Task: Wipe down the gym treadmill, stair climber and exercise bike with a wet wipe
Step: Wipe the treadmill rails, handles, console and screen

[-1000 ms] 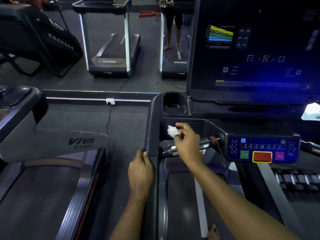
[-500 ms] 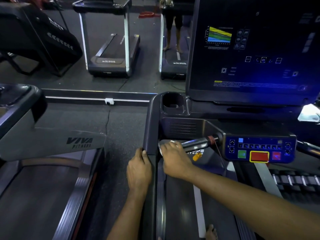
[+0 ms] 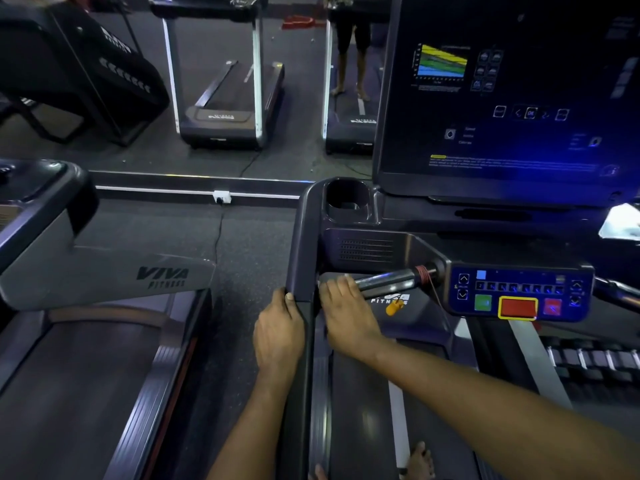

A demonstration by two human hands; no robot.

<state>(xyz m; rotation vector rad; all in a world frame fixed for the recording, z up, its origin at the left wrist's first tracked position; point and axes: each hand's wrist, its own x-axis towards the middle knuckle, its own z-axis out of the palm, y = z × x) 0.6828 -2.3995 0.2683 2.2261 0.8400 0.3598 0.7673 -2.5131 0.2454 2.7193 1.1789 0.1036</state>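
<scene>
Grip of the right hand (image 3: 348,317) curls over the left end of the treadmill's chrome bar (image 3: 388,280), wipe not visible, the bar stretching rightward to the button panel (image 3: 519,292); the left hand (image 3: 277,336) clasps the side rail (image 3: 299,244).

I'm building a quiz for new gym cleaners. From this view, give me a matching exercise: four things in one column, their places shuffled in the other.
Things
1. left hand
2. right hand
3. cup holder
4. yellow clip

Places
A. just below the bar
B. grips the rail
C. left of the screen's lower corner
D. fingers curled over the bar's left end

Pairs: 1-B, 2-D, 3-C, 4-A
</scene>
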